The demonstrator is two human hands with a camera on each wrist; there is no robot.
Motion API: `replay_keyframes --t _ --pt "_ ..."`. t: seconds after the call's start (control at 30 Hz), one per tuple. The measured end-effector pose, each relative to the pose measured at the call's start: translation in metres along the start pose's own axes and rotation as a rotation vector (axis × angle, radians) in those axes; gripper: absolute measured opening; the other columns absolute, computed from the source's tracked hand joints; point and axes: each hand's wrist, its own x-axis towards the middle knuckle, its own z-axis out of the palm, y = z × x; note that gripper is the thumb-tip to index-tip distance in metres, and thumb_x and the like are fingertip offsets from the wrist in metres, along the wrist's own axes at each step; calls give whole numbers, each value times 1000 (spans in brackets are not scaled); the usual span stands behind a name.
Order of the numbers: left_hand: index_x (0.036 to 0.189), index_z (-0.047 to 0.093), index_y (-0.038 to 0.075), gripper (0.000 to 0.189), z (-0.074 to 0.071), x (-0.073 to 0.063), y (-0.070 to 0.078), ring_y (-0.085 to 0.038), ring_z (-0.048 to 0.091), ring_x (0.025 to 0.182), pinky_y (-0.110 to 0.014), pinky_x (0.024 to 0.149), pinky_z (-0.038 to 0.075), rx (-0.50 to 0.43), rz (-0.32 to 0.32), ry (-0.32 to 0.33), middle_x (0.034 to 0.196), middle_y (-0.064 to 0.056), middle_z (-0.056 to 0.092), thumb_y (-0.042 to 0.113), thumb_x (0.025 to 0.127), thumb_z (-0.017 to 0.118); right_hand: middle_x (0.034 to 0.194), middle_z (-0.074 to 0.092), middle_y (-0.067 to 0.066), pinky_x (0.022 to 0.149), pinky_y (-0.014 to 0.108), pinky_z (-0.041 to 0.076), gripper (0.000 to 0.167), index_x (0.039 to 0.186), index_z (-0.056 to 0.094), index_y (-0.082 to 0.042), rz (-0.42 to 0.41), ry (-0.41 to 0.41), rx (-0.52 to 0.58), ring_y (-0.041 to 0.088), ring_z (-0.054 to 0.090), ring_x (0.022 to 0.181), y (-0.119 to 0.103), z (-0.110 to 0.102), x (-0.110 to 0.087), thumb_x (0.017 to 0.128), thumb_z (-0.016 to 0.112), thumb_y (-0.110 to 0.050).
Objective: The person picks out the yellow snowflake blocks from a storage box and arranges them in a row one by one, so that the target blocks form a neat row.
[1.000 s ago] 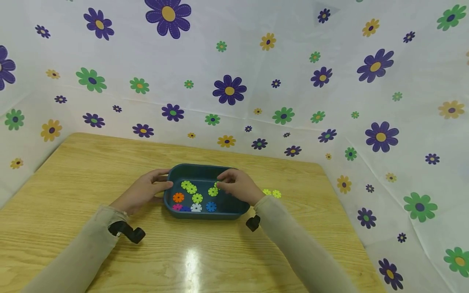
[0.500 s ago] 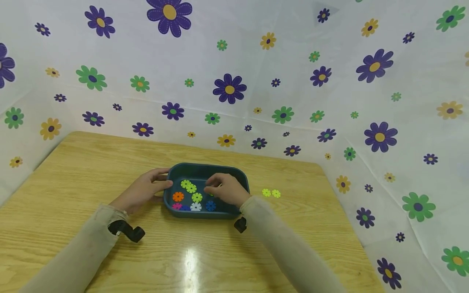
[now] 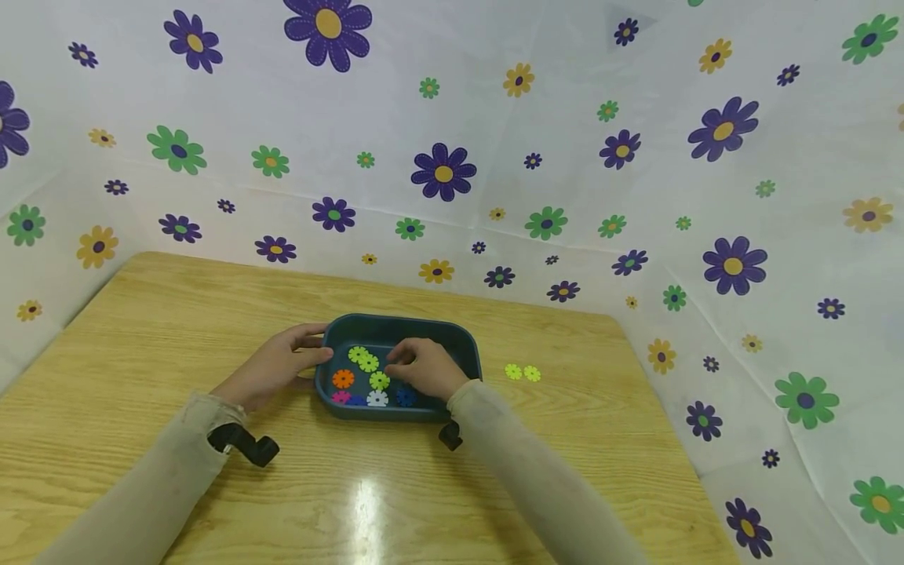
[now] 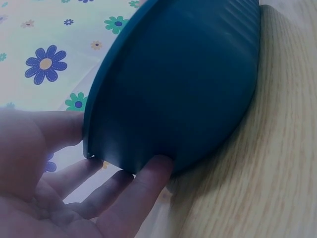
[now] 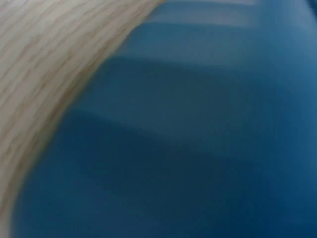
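The left arm [image 3: 151, 486] and right arm [image 3: 537, 471], both in pale long sleeves, reach forward and slant inward toward each other. The left grip [image 3: 286, 361] is thumb-side up, its thumb [image 3: 315, 359] set apart from gently bent, spread fingers [image 4: 136, 203]. The right grip [image 3: 427, 369] tilts down, back uppermost, thumb and forefinger bent with tips near each other; their very ends are unclear.

White flower-print sheet [image 3: 480, 118] behind a wood-grain table [image 3: 395, 463] with 2 rounded far corners.
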Motion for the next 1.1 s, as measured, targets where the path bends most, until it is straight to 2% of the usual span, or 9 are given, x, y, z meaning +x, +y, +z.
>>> replay_keyframes --t 0.37,0.57,1.1 --pt "162 31 8 65 -1 1 2 -45 57 125 -47 91 61 -13 -1 -8 152 -29 39 22 106 62 91 69 -3 70 28 53 15 109 75 -15 27 -14 -8 13 63 80 5 6 7 96 75 -24" --pt "161 32 9 65 -2 2 -1 -44 58 125 -47 92 61 -4 -8 -8 151 -29 40 24 106 62 91 70 -5 72 29 55 15 107 75 -14 33 -42 -25 11 64 81 5 10 9 95 77 -22" --pt "161 33 9 63 -2 2 -1 -44 57 126 -47 93 61 1 -9 -18 152 -28 41 23 106 62 89 67 -4 72 29 53 16 102 72 -12 28 -44 -106 11 61 79 0 17 12 91 81 -19"
